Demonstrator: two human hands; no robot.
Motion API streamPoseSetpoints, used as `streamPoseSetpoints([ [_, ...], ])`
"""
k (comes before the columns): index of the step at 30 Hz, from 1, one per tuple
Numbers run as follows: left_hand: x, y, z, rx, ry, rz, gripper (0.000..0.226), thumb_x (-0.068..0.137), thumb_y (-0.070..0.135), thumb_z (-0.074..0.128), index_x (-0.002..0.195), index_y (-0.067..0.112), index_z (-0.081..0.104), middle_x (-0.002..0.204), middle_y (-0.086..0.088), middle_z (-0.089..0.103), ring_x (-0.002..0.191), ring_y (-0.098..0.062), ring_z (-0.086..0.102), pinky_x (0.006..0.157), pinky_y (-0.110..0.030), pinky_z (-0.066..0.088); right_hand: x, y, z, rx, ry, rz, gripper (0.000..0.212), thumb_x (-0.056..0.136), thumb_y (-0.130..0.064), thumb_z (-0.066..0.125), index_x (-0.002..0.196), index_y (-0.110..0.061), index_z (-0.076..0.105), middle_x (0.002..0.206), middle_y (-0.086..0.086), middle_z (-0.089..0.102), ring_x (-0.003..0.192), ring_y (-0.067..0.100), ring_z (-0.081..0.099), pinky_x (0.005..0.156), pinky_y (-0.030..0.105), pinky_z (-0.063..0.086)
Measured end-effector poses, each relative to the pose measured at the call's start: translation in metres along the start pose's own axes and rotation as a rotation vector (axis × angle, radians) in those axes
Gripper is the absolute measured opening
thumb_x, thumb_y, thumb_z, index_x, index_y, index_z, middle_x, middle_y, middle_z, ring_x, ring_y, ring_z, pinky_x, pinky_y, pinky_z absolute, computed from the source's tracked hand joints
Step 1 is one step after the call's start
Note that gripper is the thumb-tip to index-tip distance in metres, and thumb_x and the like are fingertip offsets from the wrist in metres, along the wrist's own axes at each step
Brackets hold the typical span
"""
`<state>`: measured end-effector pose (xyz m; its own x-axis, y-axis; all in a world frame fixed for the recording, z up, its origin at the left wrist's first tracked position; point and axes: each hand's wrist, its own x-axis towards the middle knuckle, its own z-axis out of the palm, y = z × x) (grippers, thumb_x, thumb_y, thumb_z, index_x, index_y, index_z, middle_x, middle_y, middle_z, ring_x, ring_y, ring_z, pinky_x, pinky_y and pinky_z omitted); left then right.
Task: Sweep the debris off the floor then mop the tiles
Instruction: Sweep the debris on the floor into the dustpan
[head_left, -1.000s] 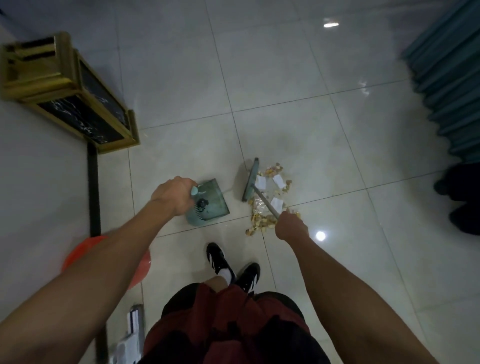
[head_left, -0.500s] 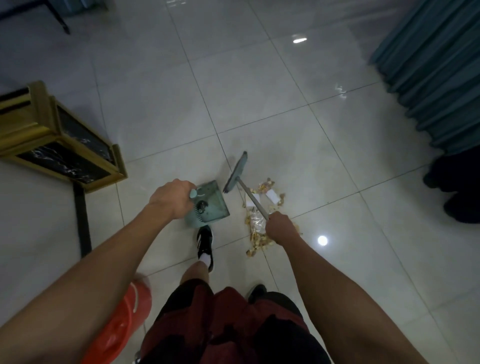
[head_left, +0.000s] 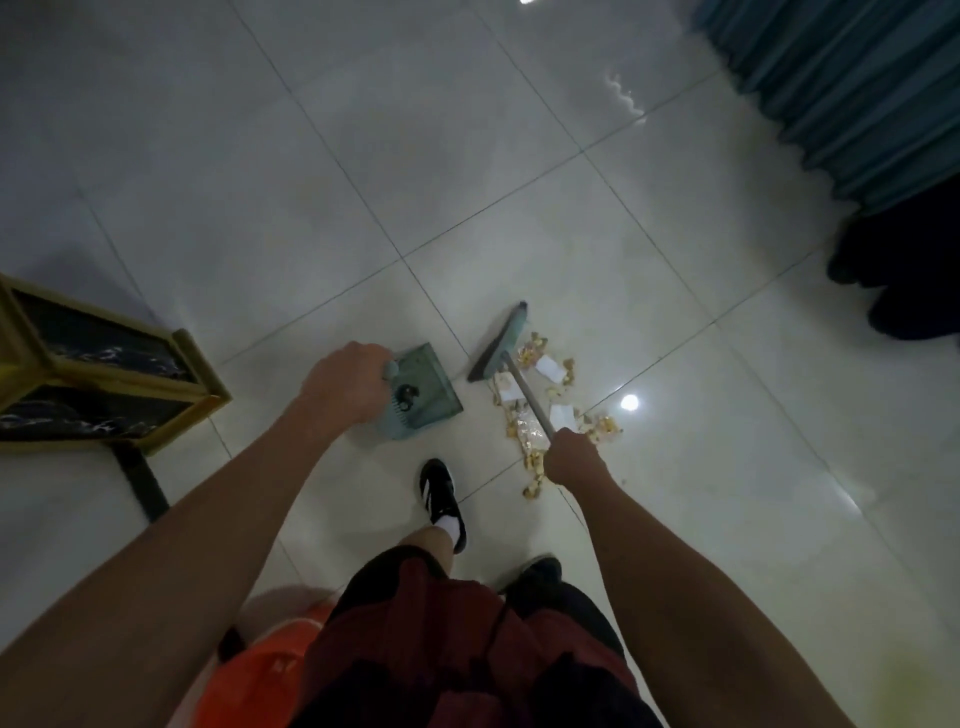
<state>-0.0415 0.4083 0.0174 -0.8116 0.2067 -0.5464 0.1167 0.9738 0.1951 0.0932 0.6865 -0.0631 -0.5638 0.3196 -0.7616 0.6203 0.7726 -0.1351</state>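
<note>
My left hand grips the handle of a green dustpan that stands on the pale floor tiles, with a dark clump lying in it. My right hand is closed around the metal handle of a green broom. The broom head rests on the floor just right of the dustpan, apart from it. A heap of debris, yellow-brown scraps and white paper bits, lies right of the broom head and runs down towards my right hand.
A gold-framed black stand sits at the left. An orange bucket is at my lower left. Teal curtains hang at the upper right, with dark shapes below them. My black shoe is planted below the dustpan.
The broom head has swung from over the debris to the left, next to the dustpan. My left foot has stepped forward and the view has shifted left.
</note>
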Motion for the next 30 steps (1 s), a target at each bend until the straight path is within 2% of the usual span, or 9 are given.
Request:
streamPoseSetpoints([
  [3, 0.009, 0.016, -0.004, 0.032, -0.037, 0.078, 0.007, 0.084, 0.016, 0.064, 0.089, 0.019, 0.063, 0.086, -0.002, 0.062, 0.072, -0.022, 0.058, 0.053, -0.026, 0.035, -0.007, 0.011, 0.003, 0.027, 0.006, 0.043, 0.022, 0.092, -0.009, 0.048, 0.112, -0.003, 0.058, 0.089, 0.005, 0.055, 0.080, 0.024, 0.059, 0.073, 0.035, 0.055],
  [6, 0.007, 0.033, -0.001, 0.098, -0.064, 0.138, 0.012, 0.083, 0.017, 0.069, 0.094, 0.014, 0.067, 0.088, -0.004, 0.066, 0.072, -0.022, 0.060, 0.056, -0.026, 0.040, -0.014, 0.024, 0.005, 0.048, 0.018, 0.060, 0.020, 0.090, -0.009, 0.049, 0.108, -0.006, 0.058, 0.085, 0.003, 0.056, 0.079, 0.023, 0.061, 0.071, 0.035, 0.056],
  [11, -0.008, 0.054, 0.000, 0.148, -0.036, 0.186, 0.011, 0.085, 0.022, 0.066, 0.095, 0.018, 0.064, 0.090, -0.002, 0.062, 0.075, -0.021, 0.058, 0.057, -0.027, 0.037, -0.033, 0.047, 0.008, 0.118, 0.039, 0.069, 0.024, 0.088, -0.012, 0.050, 0.111, -0.008, 0.057, 0.105, 0.011, 0.062, 0.090, 0.027, 0.064, 0.078, 0.038, 0.058],
  [16, -0.010, 0.071, -0.009, 0.186, 0.012, 0.212, 0.010, 0.086, 0.024, 0.063, 0.088, 0.030, 0.055, 0.090, 0.000, 0.055, 0.077, -0.023, 0.053, 0.066, -0.030, 0.040, -0.048, 0.056, 0.011, 0.204, 0.026, 0.091, 0.026, 0.090, -0.014, 0.051, 0.115, -0.008, 0.057, 0.108, 0.011, 0.062, 0.093, 0.028, 0.065, 0.077, 0.039, 0.059],
  [19, 0.003, 0.076, -0.017, 0.209, 0.003, 0.243, 0.009, 0.088, 0.025, 0.063, 0.087, 0.030, 0.054, 0.089, 0.000, 0.055, 0.077, -0.023, 0.055, 0.066, -0.030, 0.040, -0.044, 0.049, 0.005, 0.287, 0.025, 0.111, 0.026, 0.092, -0.014, 0.048, 0.114, -0.005, 0.059, 0.097, 0.009, 0.061, 0.082, 0.026, 0.065, 0.065, 0.035, 0.058],
  [22, 0.025, 0.075, -0.026, 0.226, -0.004, 0.269, 0.008, 0.089, 0.023, 0.062, 0.087, 0.026, 0.055, 0.091, -0.003, 0.060, 0.077, -0.024, 0.057, 0.065, -0.030, 0.041, -0.027, 0.031, -0.003, 0.356, 0.019, 0.122, 0.026, 0.093, -0.012, 0.044, 0.113, -0.002, 0.059, 0.085, 0.009, 0.058, 0.064, 0.022, 0.059, 0.046, 0.028, 0.048],
  [25, 0.050, 0.072, -0.039, 0.252, -0.036, 0.301, 0.008, 0.087, 0.022, 0.063, 0.085, 0.024, 0.056, 0.089, -0.003, 0.061, 0.075, -0.024, 0.058, 0.062, -0.030, 0.041, -0.010, 0.005, -0.011, 0.405, 0.032, 0.153, 0.026, 0.095, -0.013, 0.043, 0.113, -0.003, 0.059, 0.090, 0.011, 0.060, 0.062, 0.021, 0.057, 0.044, 0.027, 0.044],
  [30, 0.102, 0.060, -0.067, 0.243, -0.057, 0.347, 0.013, 0.084, 0.017, 0.061, 0.080, 0.027, 0.055, 0.080, -0.001, 0.061, 0.069, -0.024, 0.059, 0.057, -0.028, 0.039, 0.029, -0.043, -0.027, 0.473, 0.050, 0.185, 0.028, 0.096, -0.012, 0.041, 0.119, -0.007, 0.057, 0.085, 0.007, 0.058, 0.059, 0.020, 0.059, 0.040, 0.028, 0.045],
])
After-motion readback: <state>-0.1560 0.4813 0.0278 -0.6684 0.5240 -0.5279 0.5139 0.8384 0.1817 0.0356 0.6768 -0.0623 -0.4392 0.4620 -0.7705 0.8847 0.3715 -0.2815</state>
